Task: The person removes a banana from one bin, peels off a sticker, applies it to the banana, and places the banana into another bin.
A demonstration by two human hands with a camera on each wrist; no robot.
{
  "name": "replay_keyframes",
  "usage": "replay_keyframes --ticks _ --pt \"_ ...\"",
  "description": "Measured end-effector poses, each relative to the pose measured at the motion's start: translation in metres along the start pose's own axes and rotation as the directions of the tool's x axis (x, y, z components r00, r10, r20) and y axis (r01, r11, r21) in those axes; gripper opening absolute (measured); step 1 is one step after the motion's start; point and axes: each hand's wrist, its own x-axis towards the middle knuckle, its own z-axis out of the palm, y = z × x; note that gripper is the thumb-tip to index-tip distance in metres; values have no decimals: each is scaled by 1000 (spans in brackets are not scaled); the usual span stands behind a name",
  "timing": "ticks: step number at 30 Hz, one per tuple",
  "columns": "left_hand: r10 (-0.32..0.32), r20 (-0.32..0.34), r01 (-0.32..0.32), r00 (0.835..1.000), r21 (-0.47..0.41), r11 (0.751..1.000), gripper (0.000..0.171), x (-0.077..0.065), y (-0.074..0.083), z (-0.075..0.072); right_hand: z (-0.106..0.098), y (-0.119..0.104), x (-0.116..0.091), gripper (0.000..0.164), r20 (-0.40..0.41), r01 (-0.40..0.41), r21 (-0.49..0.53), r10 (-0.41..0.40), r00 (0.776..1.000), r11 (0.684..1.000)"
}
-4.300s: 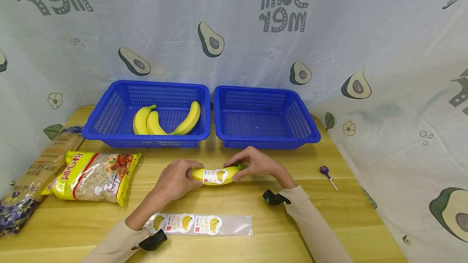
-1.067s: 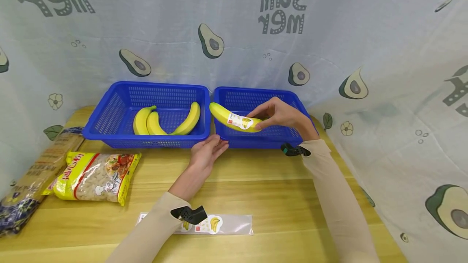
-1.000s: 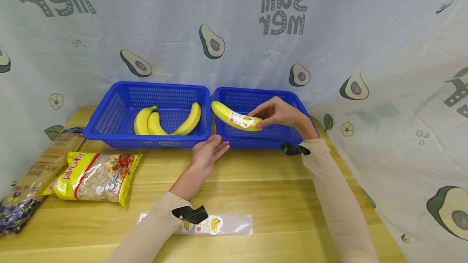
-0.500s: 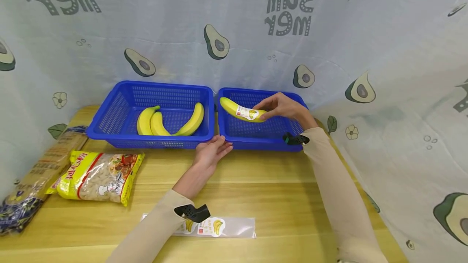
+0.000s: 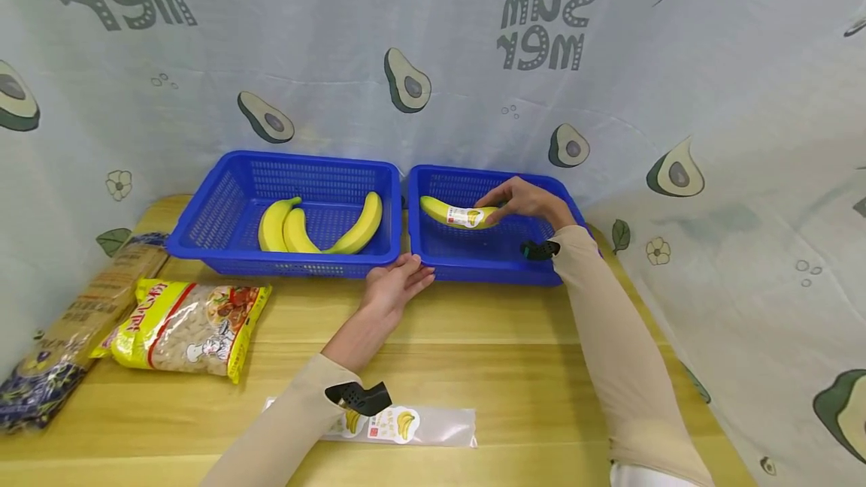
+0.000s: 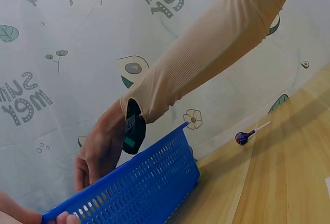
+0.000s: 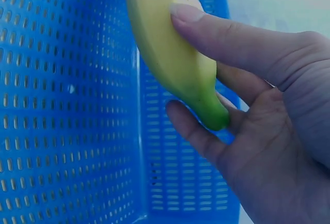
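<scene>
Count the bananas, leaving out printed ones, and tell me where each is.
4: two bananas side by side in the left basket, another banana to their right there, and one pinched by the right hand in the right basket. The front walls could hide more.

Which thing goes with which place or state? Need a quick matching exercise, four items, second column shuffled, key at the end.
Things
1. labelled banana
2. three bananas with no sticker showing
3. lollipop
4. left hand

Places and states
A. lying on the wood-look table
B. touching the near left corner of the right-hand basket
C. inside the left-hand basket
D. held in the right hand

Pairs: 1-D, 2-C, 3-A, 4-B
</scene>
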Motion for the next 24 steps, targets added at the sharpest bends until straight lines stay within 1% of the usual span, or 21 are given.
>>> replay_keyframes --ticks 2,5,9,11,15,17,21,24 --pt "3 1 -3 1000 3 1000 11 0 -1 0 2 1 2 39 -8 -24 -6 24 1000 1000" --pt "1 -1 -1 1000 10 1000 11 0 0 0 4 3 3 42 -8 -66 12 66 998 998" --pt "-1 -3 1 1000 13 1000 11 0 1 0 5 8 6 45 16 -92 61 92 996 994" --pt "-3 -1 3 1000 12 1000 11 1 1 0 5 11 6 46 16 -104 71 103 995 992" --pt "-1 5 1 1000 14 1000 11 2 1 -2 6 14 7 50 -11 -144 73 145 989 987" --pt "-1 7 1 1000 17 1000 10 2 1 -2 6 16 7 52 -31 -173 93 176 984 981" --pt "-3 0 3 1000 28 1000 11 3 1 -2 8 20 7 57 -62 -251 190 267 962 949" --pt "-7 -2 7 1000 32 999 10 3 1 -2 11 23 9 62 -64 -303 292 335 940 907"
